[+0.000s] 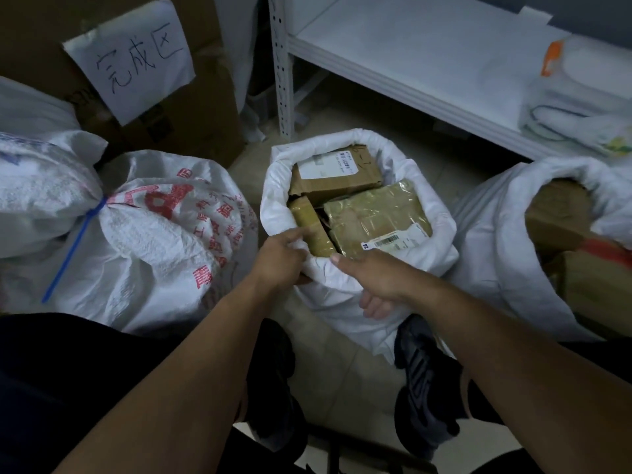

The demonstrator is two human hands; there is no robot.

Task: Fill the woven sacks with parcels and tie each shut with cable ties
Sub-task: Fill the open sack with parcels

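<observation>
Sack [342, 295] in the middle stands open on the floor [345, 374] between the person's feet, mouth rolled down into a thick white cuff, filled close to the rim. Judged step: packing of this one is finished or nearly so, and closing is about to start

Left hand [278, 260] grips the near-left part of the cuff, fingers [294, 238] curled over the rolled edge and pinching woven cloth. Right hand [374, 280] rests on the near-right part of the cuff, thumb lying on top along the rim, remaining fingers bent under on the outer wall; whether they truly clamp the cloth I cannot tell

Contents in sight: brown cardboard parcel [337, 176] with a white label at the far side, flat parcel in yellowish wrap [374, 213] with a barcode label on the near right, narrow taped parcel [309, 224] on edge at the left, touching the cuff beside the left hand

Next move, as I read it: unroll the cuff upward, gather the loose cloth into a neck above the parcels, then bind it. No cable tie is in either hand, so one must be fetched. Little spare cloth shows above the load, so the neck may be short

Tied sack [154, 234] with red print lies at the left, its neck cinched by a blue cable tie [73, 249]. Another open sack [506, 254] with boxes stands at the right. Handwritten paper sign [131, 59] on a carton behind, white shelf [427, 59] beyond
</observation>
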